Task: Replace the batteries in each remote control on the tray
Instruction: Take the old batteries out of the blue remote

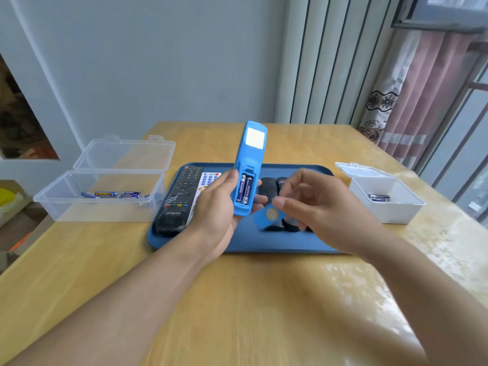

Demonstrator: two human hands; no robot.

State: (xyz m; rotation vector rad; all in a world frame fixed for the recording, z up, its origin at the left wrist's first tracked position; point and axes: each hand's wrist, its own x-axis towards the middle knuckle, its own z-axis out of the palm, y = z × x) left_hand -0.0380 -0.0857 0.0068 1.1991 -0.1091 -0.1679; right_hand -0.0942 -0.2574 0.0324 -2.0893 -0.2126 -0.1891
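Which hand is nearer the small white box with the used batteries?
Right. The right hand holds the blue cover over the tray, just left of the white box. The left hand grips the blue remote farther left.

The wooden table (pixel 237 299) bears a blue tray (pixel 264 241), a clear box (pixel 105 207) and, seemingly, a white box (pixel 390 207).

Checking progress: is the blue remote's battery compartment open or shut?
Open: two batteries show in the blue plastic remote; the right hand holds its cover.
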